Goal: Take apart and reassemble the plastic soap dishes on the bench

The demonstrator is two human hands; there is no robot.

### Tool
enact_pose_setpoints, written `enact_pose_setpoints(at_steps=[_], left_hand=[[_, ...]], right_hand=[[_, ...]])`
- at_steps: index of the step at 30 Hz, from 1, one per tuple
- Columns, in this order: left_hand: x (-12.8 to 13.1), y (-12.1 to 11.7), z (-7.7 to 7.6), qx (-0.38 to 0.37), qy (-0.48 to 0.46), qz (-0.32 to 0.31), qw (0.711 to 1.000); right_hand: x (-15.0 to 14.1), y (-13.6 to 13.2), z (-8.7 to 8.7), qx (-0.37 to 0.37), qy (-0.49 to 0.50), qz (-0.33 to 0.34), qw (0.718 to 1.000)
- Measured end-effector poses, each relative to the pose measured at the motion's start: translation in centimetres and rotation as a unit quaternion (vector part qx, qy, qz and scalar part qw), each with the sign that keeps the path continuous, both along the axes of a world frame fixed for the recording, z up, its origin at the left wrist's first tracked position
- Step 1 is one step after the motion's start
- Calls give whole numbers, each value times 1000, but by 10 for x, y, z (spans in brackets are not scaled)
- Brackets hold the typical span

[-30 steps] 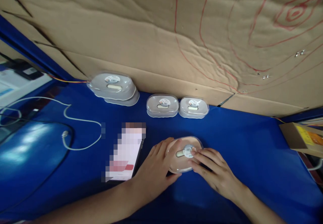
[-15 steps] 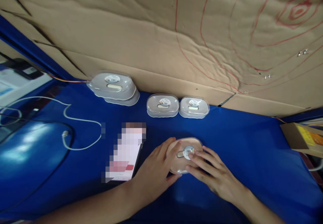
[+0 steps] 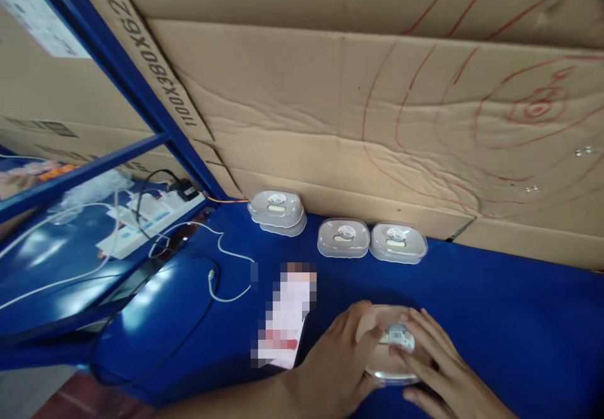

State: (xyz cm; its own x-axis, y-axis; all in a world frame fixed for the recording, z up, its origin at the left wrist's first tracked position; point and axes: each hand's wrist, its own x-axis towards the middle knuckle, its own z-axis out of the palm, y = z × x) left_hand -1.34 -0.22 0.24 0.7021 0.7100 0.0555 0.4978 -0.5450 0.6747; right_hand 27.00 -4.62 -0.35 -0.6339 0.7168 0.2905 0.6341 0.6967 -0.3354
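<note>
A clear oval plastic container [image 3: 384, 368] with a round barcode sticker on its lid lies on the blue table, between my hands. My left hand [image 3: 337, 353] grips its left side, fingers around the edge and one digit across the lid. Over the right side spreads my right hand [image 3: 438, 362], fingertips on the lid around the sticker and one finger at the front edge. The fingers partly cover the sticker. A phone [image 3: 285, 318] with a blurred screen lies left of my left hand.
Along the cardboard wall [image 3: 283, 98] stand similar containers: a stack [image 3: 277, 208] at left, then one container [image 3: 343, 236] beside another container [image 3: 399, 243]. A white cable [image 3: 231, 255] lies left of the phone. Farther left are a power strip [image 3: 155, 217] and a blue frame post [image 3: 127, 92].
The view has swung left and up, so the table things appear lower and farther right. Both hands stay on the container; my right hand's fingers reach farther around it.
</note>
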Motion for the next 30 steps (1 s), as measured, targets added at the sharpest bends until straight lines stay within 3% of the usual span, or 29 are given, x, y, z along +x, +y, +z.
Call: enact_pose_setpoints(at_steps=[2,4,9,14,17,22,27,30], left_hand=[[-1,4,1,-13,-14,-4,1000],[-3,8,3,-29,-33,-9,999],[-6,15,7,-33,-72,2,997],[-8,21,5,21,-38,-26,999],[-14,30,5,54,-10,-2,998],[-30,78,19,149,30,101,983],[-45,138,35,198,83,147,966],[-43,152,33,192,116,147,963]], right_hand=[[5,13,-21,-21,-45,-11,999],[9,20,-31,-37,-70,-11,997],[8,21,-24,-64,-64,-10,996],[2,27,-20,-101,-22,-12,995],[9,34,-10,-110,1,-22,994],[56,45,2,-68,-9,-108,992],[102,70,-20,32,-25,-237,971],[105,85,-36,75,-11,-300,951]])
